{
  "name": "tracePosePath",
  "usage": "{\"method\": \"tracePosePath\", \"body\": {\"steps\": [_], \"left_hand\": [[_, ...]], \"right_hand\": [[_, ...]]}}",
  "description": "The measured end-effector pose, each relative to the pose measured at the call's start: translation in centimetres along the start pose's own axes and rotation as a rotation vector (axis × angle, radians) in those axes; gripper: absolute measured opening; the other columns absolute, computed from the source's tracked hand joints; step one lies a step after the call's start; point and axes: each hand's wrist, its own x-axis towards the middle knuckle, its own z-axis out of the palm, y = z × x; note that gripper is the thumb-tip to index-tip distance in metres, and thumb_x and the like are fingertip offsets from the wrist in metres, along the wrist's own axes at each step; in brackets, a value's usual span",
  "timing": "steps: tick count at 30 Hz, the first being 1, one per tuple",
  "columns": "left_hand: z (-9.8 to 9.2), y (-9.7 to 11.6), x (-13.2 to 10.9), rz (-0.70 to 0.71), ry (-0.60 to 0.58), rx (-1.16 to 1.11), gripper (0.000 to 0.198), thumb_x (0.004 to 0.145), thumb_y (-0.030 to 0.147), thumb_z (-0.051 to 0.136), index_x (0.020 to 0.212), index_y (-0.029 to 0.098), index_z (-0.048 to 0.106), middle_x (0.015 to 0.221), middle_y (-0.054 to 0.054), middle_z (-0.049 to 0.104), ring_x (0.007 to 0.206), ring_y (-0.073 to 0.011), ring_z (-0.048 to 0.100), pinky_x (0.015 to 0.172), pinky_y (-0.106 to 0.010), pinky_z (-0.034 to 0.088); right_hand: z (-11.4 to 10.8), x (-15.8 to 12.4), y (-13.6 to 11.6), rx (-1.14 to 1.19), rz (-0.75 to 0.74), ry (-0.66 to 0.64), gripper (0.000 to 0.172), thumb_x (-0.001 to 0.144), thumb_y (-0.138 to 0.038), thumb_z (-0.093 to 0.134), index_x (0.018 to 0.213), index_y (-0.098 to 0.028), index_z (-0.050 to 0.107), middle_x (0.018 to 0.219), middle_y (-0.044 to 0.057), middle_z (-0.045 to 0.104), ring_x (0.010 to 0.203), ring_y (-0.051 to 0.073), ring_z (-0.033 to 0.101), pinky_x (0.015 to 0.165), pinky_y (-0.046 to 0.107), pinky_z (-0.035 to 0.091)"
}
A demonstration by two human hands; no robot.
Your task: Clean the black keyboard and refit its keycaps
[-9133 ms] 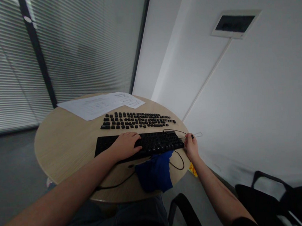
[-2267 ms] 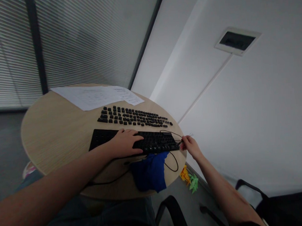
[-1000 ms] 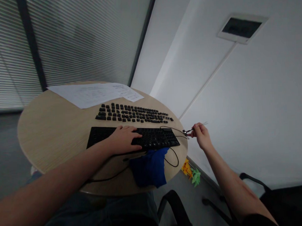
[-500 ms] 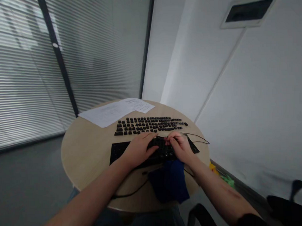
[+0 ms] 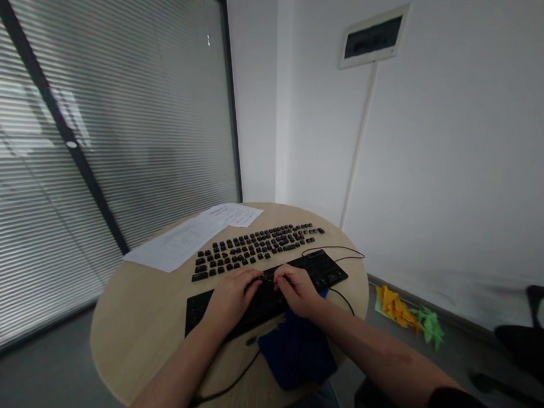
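Note:
A black keyboard (image 5: 333, 267) lies across the round table, many of its keys hidden under my hands. My left hand (image 5: 233, 296) rests over its middle, with thumb and index finger brought together at a spot on the keys. Close by on the right, my right hand (image 5: 297, 290) is closed in a pinch above the same spot. A thin, dark bit shows between the two sets of fingertips, too small to name. Behind the keyboard, loose black keycaps (image 5: 251, 248) lie in several rows. A blue cloth (image 5: 299, 353) sits at the front edge, beneath my right wrist.
Printed papers (image 5: 178, 241) lie at the table's (image 5: 124, 337) far left. A thin cable (image 5: 346, 247) loops at the right, and a thicker one (image 5: 230, 386) runs along the front beside a small dark object (image 5: 251, 341). Orange and green scraps (image 5: 396, 307) are on the floor, near a black chair (image 5: 530, 337).
The view has turned right and tilted. My left hand's spread thumb and fingers have come together, and both hands are now nearer each other over the keyboard's middle.

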Motion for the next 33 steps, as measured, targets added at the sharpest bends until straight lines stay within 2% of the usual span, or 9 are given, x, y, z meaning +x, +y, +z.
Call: {"method": "tracePosePath", "body": {"steps": [5, 9, 11, 13, 17, 20, 24, 28, 33], "left_hand": [[-0.2, -0.7, -0.2, -0.008, 0.112, 0.04, 0.02, 0.098, 0.025, 0.056, 0.104, 0.02, 0.074, 0.1, -0.008, 0.078, 0.092, -0.0223, 0.074, 0.086, -0.037, 0.061], [-0.2, -1.1, -0.4, -0.003, 0.211, 0.059, 0.022, 0.099, 0.03, 0.055, 0.108, 0.021, 0.073, 0.102, -0.009, 0.078, 0.095, -0.0234, 0.074, 0.086, -0.038, 0.062], [-0.3, -0.9, -0.5, -0.013, 0.214, 0.031, 0.021, 0.099, 0.03, 0.056, 0.111, 0.022, 0.072, 0.104, -0.008, 0.078, 0.093, -0.0226, 0.074, 0.086, -0.037, 0.062], [-0.3, -0.5, -0.6, -0.031, 0.208, 0.002, 0.021, 0.098, 0.028, 0.058, 0.114, 0.022, 0.07, 0.105, -0.007, 0.078, 0.09, -0.0213, 0.075, 0.085, -0.036, 0.062], [-0.2, 0.0, -0.6, -0.042, 0.204, -0.02, 0.023, 0.096, 0.027, 0.061, 0.118, 0.022, 0.068, 0.103, -0.006, 0.078, 0.088, -0.0207, 0.074, 0.083, -0.035, 0.062], [-0.3, 0.1, -0.7, -0.03, 0.193, -0.026, 0.023, 0.096, 0.028, 0.06, 0.118, 0.022, 0.067, 0.104, -0.007, 0.078, 0.09, -0.0209, 0.074, 0.083, -0.035, 0.061], [-0.3, 0.1, -0.7, -0.029, 0.138, -0.021, 0.024, 0.097, 0.029, 0.059, 0.118, 0.022, 0.068, 0.103, -0.007, 0.078, 0.093, -0.0217, 0.074, 0.085, -0.036, 0.061], [-0.1, -0.1, -0.7, -0.028, 0.107, -0.017, 0.025, 0.098, 0.03, 0.058, 0.119, 0.021, 0.068, 0.109, -0.009, 0.078, 0.097, -0.0225, 0.074, 0.088, -0.037, 0.059], [0.2, -0.3, -0.6, -0.04, 0.077, -0.014, 0.028, 0.099, 0.03, 0.057, 0.123, 0.021, 0.067, 0.111, -0.009, 0.078, 0.1, -0.0228, 0.073, 0.091, -0.037, 0.059]], "right_hand": [[-0.7, 0.4, 1.1, -0.131, 0.041, 0.195, 0.023, 0.098, -0.021, 0.044, 0.08, -0.022, 0.059, 0.071, 0.002, 0.062, 0.069, 0.018, 0.06, 0.066, 0.03, 0.046], [-1.9, 0.9, 2.1, -0.297, 0.014, 0.288, 0.032, 0.102, -0.024, 0.037, 0.078, -0.022, 0.059, 0.082, 0.006, 0.063, 0.084, 0.023, 0.06, 0.081, 0.038, 0.047], [-2.1, 1.0, 2.3, -0.332, -0.005, 0.268, 0.034, 0.102, -0.023, 0.035, 0.082, -0.021, 0.062, 0.094, 0.01, 0.065, 0.097, 0.025, 0.06, 0.091, 0.042, 0.046], [-2.0, 1.1, 2.3, -0.327, -0.014, 0.199, 0.032, 0.103, -0.022, 0.035, 0.092, -0.021, 0.065, 0.101, 0.011, 0.066, 0.102, 0.025, 0.061, 0.093, 0.042, 0.048], [-1.2, 0.8, 2.0, -0.343, -0.029, -0.037, 0.031, 0.103, -0.021, 0.038, 0.11, -0.02, 0.067, 0.102, 0.01, 0.069, 0.097, 0.023, 0.065, 0.088, 0.037, 0.052], [-0.8, 0.5, 1.6, -0.369, -0.046, -0.132, 0.025, 0.102, -0.026, 0.049, 0.118, -0.02, 0.067, 0.101, 0.01, 0.07, 0.094, 0.023, 0.066, 0.085, 0.034, 0.053], [-0.6, 0.3, 1.5, -0.384, -0.059, -0.128, 0.023, 0.098, -0.032, 0.061, 0.116, -0.021, 0.07, 0.095, 0.008, 0.071, 0.086, 0.021, 0.065, 0.077, 0.031, 0.052], [-0.6, 0.3, 1.5, -0.411, -0.067, -0.137, 0.019, 0.097, -0.035, 0.063, 0.111, -0.024, 0.072, 0.088, 0.005, 0.07, 0.079, 0.019, 0.064, 0.072, 0.029, 0.05], [-0.5, 0.1, 1.4, -0.413, -0.113, -0.112, 0.021, 0.097, -0.037, 0.063, 0.108, -0.021, 0.073, 0.085, 0.006, 0.07, 0.075, 0.019, 0.064, 0.07, 0.029, 0.05]]}}
